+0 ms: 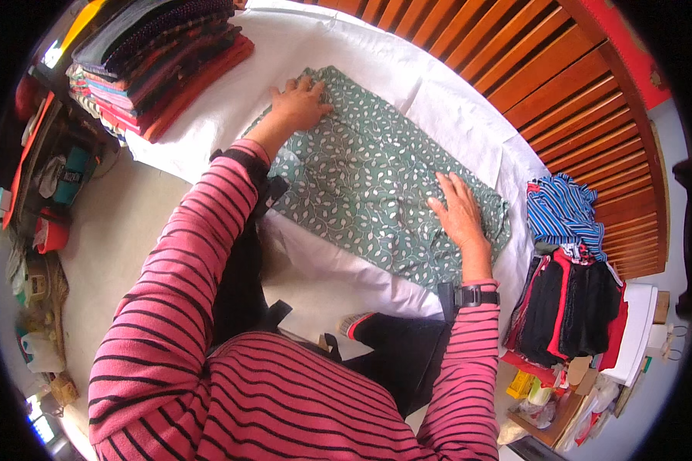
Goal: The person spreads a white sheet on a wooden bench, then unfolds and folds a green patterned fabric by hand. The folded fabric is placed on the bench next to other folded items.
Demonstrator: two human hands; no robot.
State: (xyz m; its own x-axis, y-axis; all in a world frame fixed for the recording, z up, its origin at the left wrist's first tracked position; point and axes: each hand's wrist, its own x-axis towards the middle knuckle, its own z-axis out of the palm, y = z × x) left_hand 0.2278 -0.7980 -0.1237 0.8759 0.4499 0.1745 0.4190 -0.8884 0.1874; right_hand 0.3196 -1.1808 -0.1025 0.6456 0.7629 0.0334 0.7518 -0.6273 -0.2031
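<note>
A green cloth with a white leaf-and-vine print (363, 173) lies spread on a white sheet (444, 109), with some wrinkles near its right end. My left hand (301, 105) rests on the cloth's upper left part, palm down and fingers spread. Towards the right end, my right hand (460, 212) lies on the same cloth, fingers extended and the thumb a little apart. Neither hand grips anything. Whether the cloth is a garment or a plain piece I cannot tell.
A tall stack of folded clothes (161, 69) stands at the upper left. At the right are a blue striped garment (564, 210) and folded dark and red clothes (576, 305). A slatted wooden headboard or rail (553, 98) borders the far side.
</note>
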